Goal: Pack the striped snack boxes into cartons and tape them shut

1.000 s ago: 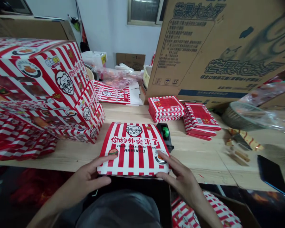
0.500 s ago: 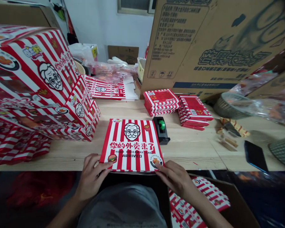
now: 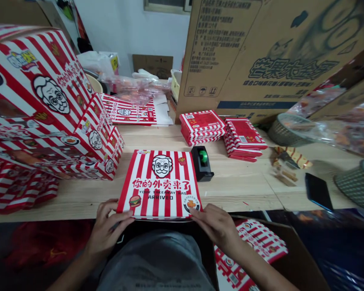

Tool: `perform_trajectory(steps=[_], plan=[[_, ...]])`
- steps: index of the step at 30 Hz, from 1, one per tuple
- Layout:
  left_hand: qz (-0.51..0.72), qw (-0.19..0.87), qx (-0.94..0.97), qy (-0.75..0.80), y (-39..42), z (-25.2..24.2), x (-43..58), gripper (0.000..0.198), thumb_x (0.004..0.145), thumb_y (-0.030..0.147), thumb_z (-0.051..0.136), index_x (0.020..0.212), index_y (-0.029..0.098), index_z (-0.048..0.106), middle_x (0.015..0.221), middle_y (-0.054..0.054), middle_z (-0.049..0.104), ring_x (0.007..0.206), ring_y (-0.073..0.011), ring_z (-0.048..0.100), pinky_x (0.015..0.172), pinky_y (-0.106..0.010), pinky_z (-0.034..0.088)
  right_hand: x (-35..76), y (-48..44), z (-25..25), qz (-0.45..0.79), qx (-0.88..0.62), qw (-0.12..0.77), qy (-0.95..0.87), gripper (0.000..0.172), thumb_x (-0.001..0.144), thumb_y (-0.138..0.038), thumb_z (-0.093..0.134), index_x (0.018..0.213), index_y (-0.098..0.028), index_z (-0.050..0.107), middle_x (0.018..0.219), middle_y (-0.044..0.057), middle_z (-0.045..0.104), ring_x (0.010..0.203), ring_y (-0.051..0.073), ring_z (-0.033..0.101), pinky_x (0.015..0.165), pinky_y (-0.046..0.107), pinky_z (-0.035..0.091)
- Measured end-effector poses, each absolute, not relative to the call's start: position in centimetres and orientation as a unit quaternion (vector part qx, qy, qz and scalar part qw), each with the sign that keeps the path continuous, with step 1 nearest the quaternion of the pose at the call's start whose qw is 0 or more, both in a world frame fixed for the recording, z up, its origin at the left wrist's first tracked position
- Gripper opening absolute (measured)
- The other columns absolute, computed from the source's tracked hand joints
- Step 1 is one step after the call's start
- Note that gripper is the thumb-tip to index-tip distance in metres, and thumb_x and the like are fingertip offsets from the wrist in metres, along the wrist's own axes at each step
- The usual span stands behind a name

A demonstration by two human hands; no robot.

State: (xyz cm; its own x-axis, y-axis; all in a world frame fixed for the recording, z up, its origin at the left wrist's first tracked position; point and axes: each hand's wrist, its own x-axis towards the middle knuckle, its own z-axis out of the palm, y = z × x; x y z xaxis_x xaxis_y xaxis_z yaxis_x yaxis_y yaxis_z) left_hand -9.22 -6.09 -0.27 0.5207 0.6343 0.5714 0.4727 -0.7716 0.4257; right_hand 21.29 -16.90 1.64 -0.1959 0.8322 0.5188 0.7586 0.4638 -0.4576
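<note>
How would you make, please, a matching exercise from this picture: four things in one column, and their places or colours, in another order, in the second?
Things:
1. Box printed "ARRIVED"
2. Tape dispenser
3. Large carton
4. Phone

Places or colours:
A. Black, with a green roll
B. Brown, behind the small red boxes
C. Flat on the table, far to the right
D. Between the left hand and the right hand

Pairs: 1-D, 2-A, 3-B, 4-C
</note>
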Motion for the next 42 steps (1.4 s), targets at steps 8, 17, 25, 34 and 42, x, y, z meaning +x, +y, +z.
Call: perform_trajectory(steps=[8, 17, 25, 34, 42], plan=[[0.393, 0.055, 0.867, 0.301, -6.0, -1.7, -8.5, 0.025, 0.075, 0.014, 0.062, 0.093, 0.027, 0.051, 0.111, -0.004, 0.050, 0.107, -0.0222, 0.048, 0.089, -0.043, 0.041, 20.9, -17.1, 2.4, 0.072, -0.509, 0.328, -0.793, 0.029, 0.087, -0.015, 0.049, 0.114, -0.020, 0.055, 0.069, 0.001, 0.058, 0.061, 0.011, 0.051, 0.056, 0.021, 0.043], [0.445, 0.014, 0.851, 0.278, -5.3, -2.3, -7.5, 0.018, 0.076, 0.011, 0.061, 0.084, 0.022, 0.049, 0.094, -0.002, 0.057, 0.092, -0.0181, 0.053, 0.089, -0.041, 0.041, 20.1, -17.1, 1.3, 0.022, -0.480, 0.298, -0.825, 0.029, 0.085, -0.017, 0.053, 0.114, -0.016, 0.056, 0.065, 0.002, 0.056, 0.060, 0.013, 0.048, 0.056, 0.025, 0.039], [0.443, -0.095, 0.835, 0.313, -4.9, -2.9, -4.2, 0.016, 0.075, 0.020, 0.065, 0.090, 0.024, 0.061, 0.095, -0.006, 0.055, 0.097, -0.0225, 0.046, 0.095, -0.048, 0.029, 18.5, -15.7, -1.2, -0.044, -0.520, 0.388, -0.760, 0.040, 0.083, -0.012, 0.054, 0.122, -0.018, 0.046, 0.062, 0.000, 0.053, 0.057, 0.013, 0.045, 0.053, 0.025, 0.037], [0.458, -0.070, 0.829, 0.315, -4.8, -3.0, -3.4, 0.011, 0.076, 0.026, 0.064, 0.087, 0.027, 0.061, 0.092, -0.003, 0.061, 0.098, -0.0213, 0.048, 0.098, -0.048, 0.021, 19.2, -15.2, -1.8, 0.019, -0.519, 0.414, -0.748, 0.042, 0.082, -0.013, 0.055, 0.122, -0.024, 0.048, 0.064, -0.001, 0.055, 0.057, 0.013, 0.048, 0.054, 0.025, 0.039], [0.474, -0.080, 0.778, 0.406, -2.6, -2.2, 3.3, 0.007, 0.080, 0.031, 0.060, 0.081, 0.026, 0.065, 0.092, -0.003, 0.065, 0.096, -0.0230, 0.047, 0.088, -0.042, 0.018, 27.5, -9.0, -1.8, 0.150, -0.733, 0.526, -0.405, 0.040, 0.074, -0.049, 0.052, 0.090, -0.014, 0.065, 0.092, 0.012, 0.058, 0.071, 0.018, 0.054, 0.068, 0.035, 0.046]])
